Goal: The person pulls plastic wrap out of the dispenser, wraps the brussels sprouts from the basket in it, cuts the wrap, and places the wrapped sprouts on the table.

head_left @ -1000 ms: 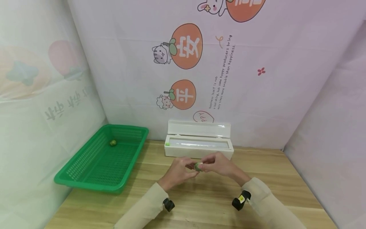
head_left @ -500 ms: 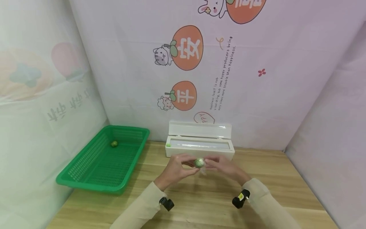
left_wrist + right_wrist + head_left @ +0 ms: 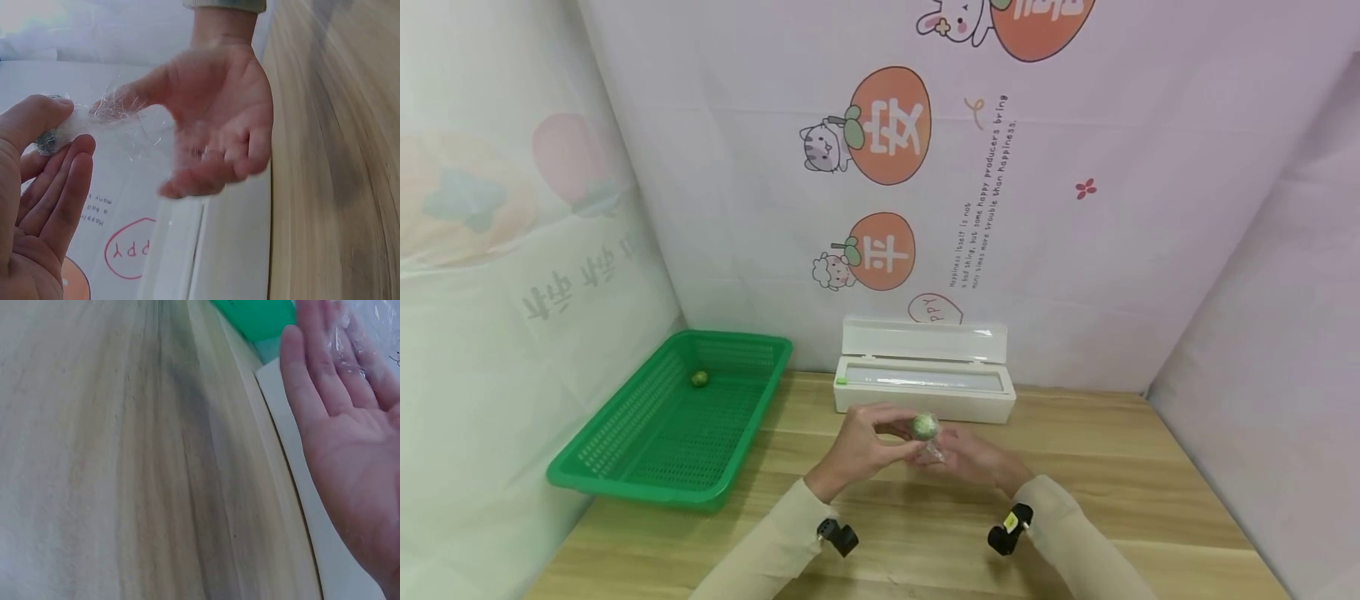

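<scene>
One green ball [image 3: 925, 427] in clear film [image 3: 934, 452] sits pinched in the left hand [image 3: 859, 443] above the desk [image 3: 925, 533]; a second ball [image 3: 699, 379] lies in the one basket [image 3: 632, 492]. The right hand [image 3: 973, 458], blurred, has loosely extended fingers; whether they touch the film I can't tell.

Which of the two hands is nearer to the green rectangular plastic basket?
The left. The left hand is to the right of the green basket, apart from it; the right hand is farther right.
</scene>
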### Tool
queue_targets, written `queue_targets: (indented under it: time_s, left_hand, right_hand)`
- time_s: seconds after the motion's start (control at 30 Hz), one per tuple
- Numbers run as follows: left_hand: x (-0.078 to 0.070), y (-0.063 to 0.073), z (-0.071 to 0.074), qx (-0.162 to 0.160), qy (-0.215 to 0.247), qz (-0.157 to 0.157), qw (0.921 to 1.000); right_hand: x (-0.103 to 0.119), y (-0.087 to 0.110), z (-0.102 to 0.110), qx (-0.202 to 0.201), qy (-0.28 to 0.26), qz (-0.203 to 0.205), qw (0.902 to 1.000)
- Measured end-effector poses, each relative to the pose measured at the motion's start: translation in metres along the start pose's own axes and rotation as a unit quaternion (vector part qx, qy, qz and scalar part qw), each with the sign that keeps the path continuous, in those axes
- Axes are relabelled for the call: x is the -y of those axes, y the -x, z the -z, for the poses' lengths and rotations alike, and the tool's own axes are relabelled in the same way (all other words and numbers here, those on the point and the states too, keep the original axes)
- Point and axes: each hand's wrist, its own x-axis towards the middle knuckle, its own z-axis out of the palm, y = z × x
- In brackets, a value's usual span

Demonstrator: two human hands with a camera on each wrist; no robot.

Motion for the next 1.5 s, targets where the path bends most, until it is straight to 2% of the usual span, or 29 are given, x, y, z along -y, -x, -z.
queue_targets:
  time_s: [0.07,0.17,0.3,0.37,0.47,0.67,0.77,1.0,1.13,1.23,1.3,1.5]
  left_hand:
    - [0.002,0.001,0.003,-0.001,-0.019,-0.003,0.9998]
    - [0.007,0.003,0.008,0.000,-0.064,-0.011,0.9979]
    - [0.016,0.008,0.014,0.016,-0.120,-0.019,0.9925]
    - [0.021,0.011,0.016,0.026,-0.147,-0.021,0.9885]
    - [0.029,0.016,0.017,0.038,-0.184,-0.022,0.9819]
    - [0.035,0.021,0.017,0.044,-0.238,-0.036,0.9696]
    - [0.035,0.021,0.017,0.048,-0.270,-0.053,0.9601]
    - [0.037,0.022,0.015,0.040,-0.330,-0.108,0.9371]
    - [0.036,0.022,0.014,0.046,-0.360,-0.124,0.9234]
    - [0.036,0.022,0.012,0.055,-0.377,-0.123,0.9162]
    - [0.036,0.022,0.011,0.058,-0.384,-0.117,0.9140]
    - [0.036,0.019,0.004,0.072,-0.410,-0.084,0.9054]
  right_hand:
    - [0.000,-0.001,-0.002,-0.032,0.005,-0.002,0.9995]
    - [0.003,0.000,-0.004,-0.109,0.062,-0.016,0.9919]
    - [0.013,0.000,-0.006,-0.209,0.157,-0.062,0.9633]
    - [0.018,0.000,-0.008,-0.239,0.189,-0.081,0.9489]
    - [0.027,-0.001,-0.012,-0.263,0.221,-0.098,0.9338]
    - [0.041,-0.005,-0.026,-0.275,0.273,-0.097,0.9169]
    - [0.048,-0.006,-0.033,-0.280,0.290,-0.095,0.9100]
    - [0.057,-0.008,-0.047,-0.278,0.315,-0.080,0.9041]
    - [0.056,-0.007,-0.051,-0.268,0.328,-0.067,0.9031]
    - [0.056,-0.006,-0.053,-0.260,0.347,-0.058,0.8993]
    - [0.057,-0.005,-0.056,-0.254,0.363,-0.052,0.8949]
    - [0.061,-0.006,-0.065,-0.247,0.417,-0.048,0.8733]
